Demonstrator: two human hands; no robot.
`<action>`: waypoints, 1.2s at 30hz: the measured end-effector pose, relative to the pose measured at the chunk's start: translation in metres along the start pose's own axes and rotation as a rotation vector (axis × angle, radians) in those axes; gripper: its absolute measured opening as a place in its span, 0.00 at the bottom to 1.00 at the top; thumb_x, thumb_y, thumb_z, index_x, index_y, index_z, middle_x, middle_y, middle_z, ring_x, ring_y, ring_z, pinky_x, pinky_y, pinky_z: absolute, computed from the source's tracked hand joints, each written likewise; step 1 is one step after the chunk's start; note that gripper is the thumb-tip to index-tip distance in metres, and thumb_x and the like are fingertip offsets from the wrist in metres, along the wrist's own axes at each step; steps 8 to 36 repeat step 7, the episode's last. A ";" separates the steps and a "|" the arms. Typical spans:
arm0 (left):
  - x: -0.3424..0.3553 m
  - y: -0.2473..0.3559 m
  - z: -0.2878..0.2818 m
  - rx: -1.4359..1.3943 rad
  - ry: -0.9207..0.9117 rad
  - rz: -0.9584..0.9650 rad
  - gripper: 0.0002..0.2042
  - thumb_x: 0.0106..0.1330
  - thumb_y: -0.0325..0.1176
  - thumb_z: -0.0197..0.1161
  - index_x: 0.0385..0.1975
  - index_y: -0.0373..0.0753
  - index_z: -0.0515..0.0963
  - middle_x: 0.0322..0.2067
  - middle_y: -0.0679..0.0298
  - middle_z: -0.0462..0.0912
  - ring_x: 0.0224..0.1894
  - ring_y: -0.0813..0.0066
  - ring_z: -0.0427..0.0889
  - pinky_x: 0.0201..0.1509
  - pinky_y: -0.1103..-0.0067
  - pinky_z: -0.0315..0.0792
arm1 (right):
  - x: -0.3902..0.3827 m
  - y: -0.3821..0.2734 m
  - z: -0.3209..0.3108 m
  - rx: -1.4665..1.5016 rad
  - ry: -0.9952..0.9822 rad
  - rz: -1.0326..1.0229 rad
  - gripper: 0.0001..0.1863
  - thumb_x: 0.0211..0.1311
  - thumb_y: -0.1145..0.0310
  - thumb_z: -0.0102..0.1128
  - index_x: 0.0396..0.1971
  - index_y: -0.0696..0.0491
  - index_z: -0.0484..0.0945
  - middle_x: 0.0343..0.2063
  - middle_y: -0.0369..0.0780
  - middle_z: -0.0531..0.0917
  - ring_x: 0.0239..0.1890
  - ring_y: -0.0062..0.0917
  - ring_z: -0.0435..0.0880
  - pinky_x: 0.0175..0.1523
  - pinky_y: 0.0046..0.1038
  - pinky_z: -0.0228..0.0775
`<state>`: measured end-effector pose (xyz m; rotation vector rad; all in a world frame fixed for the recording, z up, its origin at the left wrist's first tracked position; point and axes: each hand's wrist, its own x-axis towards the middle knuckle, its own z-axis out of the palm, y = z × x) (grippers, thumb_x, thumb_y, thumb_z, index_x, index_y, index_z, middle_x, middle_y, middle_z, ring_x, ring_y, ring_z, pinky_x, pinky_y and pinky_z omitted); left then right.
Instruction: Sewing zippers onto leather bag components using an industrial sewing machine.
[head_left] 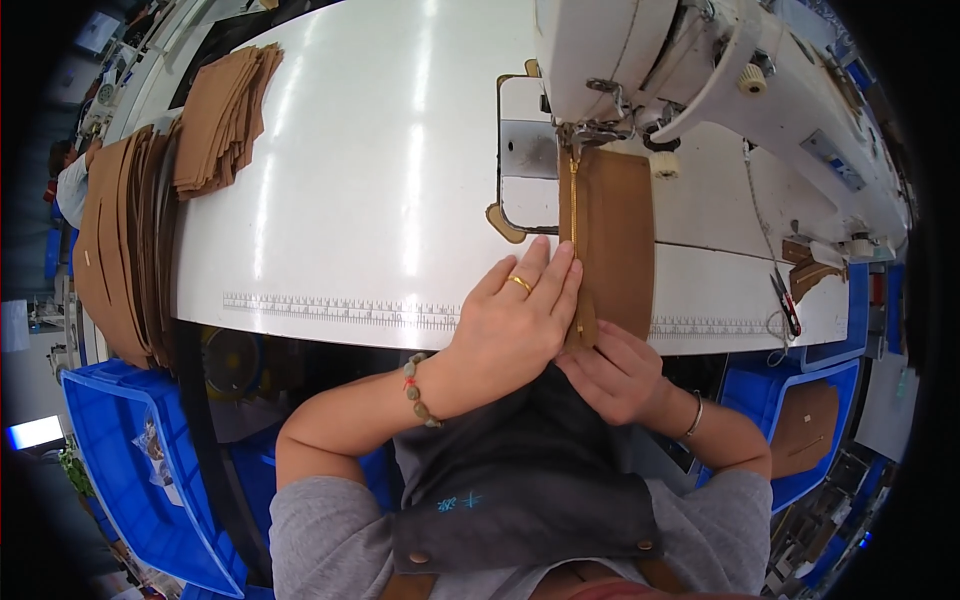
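Hands point(515, 325) point(612, 372) press flat brown leather panel point(618, 240) with gold zipper point(574, 215)

You're in a sewing workshop, factory-floor type. Industrial sewing machine point(700, 60) at 1 o'clock, bolted onto a long white worktable point(380, 180) with a ruler scale printed along its near edge. Stacks of cut brown pieces point(225, 110) at 10 o'clock, more upright at 9. Blue plastic bins point(130, 450) at 8 and 4 o'clock. Scissors point(785, 300) at 3 o'clock.
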<state>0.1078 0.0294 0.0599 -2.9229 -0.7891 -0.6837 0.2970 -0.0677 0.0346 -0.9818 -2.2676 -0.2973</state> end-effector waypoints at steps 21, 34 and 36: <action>0.000 -0.002 0.001 -0.013 0.000 -0.002 0.24 0.58 0.33 0.65 0.55 0.34 0.84 0.60 0.54 0.84 0.62 0.54 0.83 0.60 0.66 0.80 | 0.004 -0.003 0.000 -0.021 -0.037 0.005 0.08 0.58 0.70 0.73 0.36 0.57 0.89 0.43 0.40 0.87 0.48 0.35 0.87 0.57 0.37 0.85; 0.000 -0.002 0.001 -0.013 0.000 -0.002 0.24 0.58 0.33 0.65 0.55 0.34 0.84 0.60 0.54 0.84 0.62 0.54 0.83 0.60 0.66 0.80 | 0.004 -0.003 0.000 -0.021 -0.037 0.005 0.08 0.58 0.70 0.73 0.36 0.57 0.89 0.43 0.40 0.87 0.48 0.35 0.87 0.57 0.37 0.85; 0.000 -0.002 0.001 -0.013 0.000 -0.002 0.24 0.58 0.33 0.65 0.55 0.34 0.84 0.60 0.54 0.84 0.62 0.54 0.83 0.60 0.66 0.80 | 0.004 -0.003 0.000 -0.021 -0.037 0.005 0.08 0.58 0.70 0.73 0.36 0.57 0.89 0.43 0.40 0.87 0.48 0.35 0.87 0.57 0.37 0.85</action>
